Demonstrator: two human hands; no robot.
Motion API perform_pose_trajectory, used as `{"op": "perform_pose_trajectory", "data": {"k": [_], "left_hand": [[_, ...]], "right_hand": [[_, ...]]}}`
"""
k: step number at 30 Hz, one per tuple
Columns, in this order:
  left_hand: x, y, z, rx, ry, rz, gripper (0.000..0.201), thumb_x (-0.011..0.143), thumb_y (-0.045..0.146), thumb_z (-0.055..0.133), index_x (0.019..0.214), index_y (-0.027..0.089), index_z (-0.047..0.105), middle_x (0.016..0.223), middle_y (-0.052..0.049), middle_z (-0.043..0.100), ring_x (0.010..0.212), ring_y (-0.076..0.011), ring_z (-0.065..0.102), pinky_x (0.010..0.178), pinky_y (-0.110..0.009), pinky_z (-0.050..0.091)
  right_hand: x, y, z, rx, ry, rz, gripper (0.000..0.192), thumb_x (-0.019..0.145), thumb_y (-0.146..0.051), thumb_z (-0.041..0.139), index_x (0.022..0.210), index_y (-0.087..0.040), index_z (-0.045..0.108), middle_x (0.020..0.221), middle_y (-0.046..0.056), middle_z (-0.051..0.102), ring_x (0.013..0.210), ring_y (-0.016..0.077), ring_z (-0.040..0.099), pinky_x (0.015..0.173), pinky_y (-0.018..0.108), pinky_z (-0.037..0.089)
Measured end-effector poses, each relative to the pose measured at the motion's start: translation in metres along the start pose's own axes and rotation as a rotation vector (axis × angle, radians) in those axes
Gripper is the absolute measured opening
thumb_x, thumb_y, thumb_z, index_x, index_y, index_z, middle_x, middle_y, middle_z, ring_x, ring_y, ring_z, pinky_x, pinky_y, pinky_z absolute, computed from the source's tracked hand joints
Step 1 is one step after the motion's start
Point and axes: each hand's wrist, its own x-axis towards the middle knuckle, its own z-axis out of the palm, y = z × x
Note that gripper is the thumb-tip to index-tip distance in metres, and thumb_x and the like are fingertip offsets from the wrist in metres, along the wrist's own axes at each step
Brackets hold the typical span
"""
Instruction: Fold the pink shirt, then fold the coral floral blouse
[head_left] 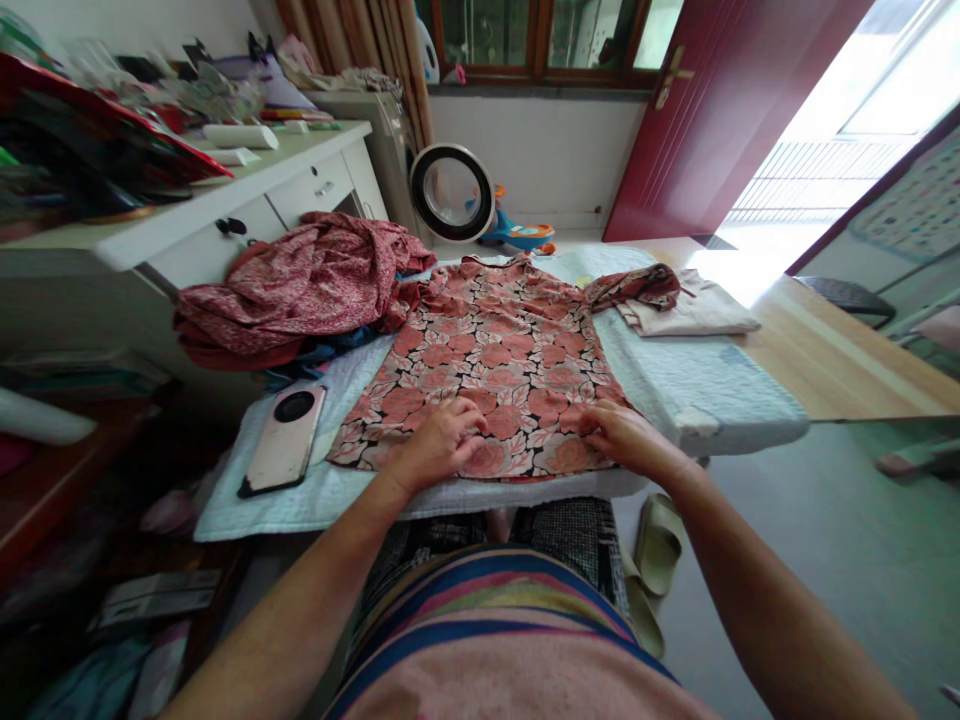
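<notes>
A floral blouse (517,360) in rust, beige and black lies spread out in front of me, collar away from me and hem near. Its right sleeve reaches out over a folded pale cloth (697,312). My left hand (448,435) rests on the lower left of the blouse, its fingers bent and apart from the thumb. On the lower right, near the side edge, my right hand (622,432) touches the fabric with loosely bent fingers. Neither hand visibly lifts the cloth. A phone (285,440) lies to the left of the blouse.
A light blue quilted pad (675,390) covers the work surface. Crumpled red patterned clothes (307,285) are heaped at the left, beside a cluttered white desk (300,165). Behind stands a washer with its round door (452,193) open. Wooden boards (840,350) extend right; slippers (658,545) lie below.
</notes>
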Motion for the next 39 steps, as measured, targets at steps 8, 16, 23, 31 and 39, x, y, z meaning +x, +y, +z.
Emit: {"op": "perform_pose_trajectory", "data": {"k": [8,16,23,31,39], "left_hand": [[-0.005,0.028,0.013,-0.081,-0.212,0.059,0.010,0.088,0.017,0.057,0.091,0.019,0.066,0.094,-0.005,0.060,0.090,-0.0180,0.056,0.079,-0.028,0.045],[0.008,0.041,0.023,-0.072,-0.210,0.137,0.018,0.093,0.023,0.054,0.100,0.021,0.071,0.100,-0.007,0.061,0.094,-0.0189,0.056,0.082,-0.029,0.045],[0.021,0.059,0.033,-0.011,-0.209,0.239,0.020,0.089,0.033,0.062,0.103,0.022,0.070,0.105,-0.007,0.062,0.102,-0.0223,0.055,0.087,-0.033,0.046],[0.037,0.079,0.053,0.044,-0.213,0.156,0.012,0.089,0.028,0.061,0.093,0.018,0.068,0.098,-0.008,0.064,0.093,-0.0210,0.060,0.078,-0.031,0.048],[0.034,0.083,0.059,0.107,-0.186,0.245,0.015,0.093,0.022,0.051,0.088,0.018,0.065,0.090,-0.006,0.063,0.085,-0.0184,0.059,0.074,-0.029,0.046]], "right_hand": [[-0.011,-0.004,-0.017,-0.022,-0.218,0.066,0.012,0.080,-0.011,0.056,0.077,-0.018,0.066,0.074,0.003,0.065,0.071,0.0160,0.057,0.066,0.025,0.037],[0.004,-0.030,-0.002,0.191,-0.100,-0.228,0.024,0.085,-0.011,0.054,0.099,-0.019,0.072,0.100,0.007,0.063,0.095,0.0179,0.058,0.086,0.028,0.043],[-0.008,-0.021,-0.011,0.285,-0.236,-0.150,0.024,0.084,-0.010,0.051,0.090,-0.018,0.072,0.088,0.003,0.070,0.082,0.0157,0.061,0.076,0.025,0.043],[-0.026,0.040,-0.029,0.059,0.068,0.276,0.024,0.089,-0.026,0.048,0.093,-0.019,0.071,0.085,0.004,0.070,0.077,0.0162,0.060,0.070,0.024,0.041],[-0.035,0.038,-0.029,-0.196,-0.047,0.443,0.025,0.088,-0.029,0.048,0.083,-0.020,0.071,0.089,0.007,0.066,0.083,0.0180,0.060,0.073,0.026,0.039]]}}
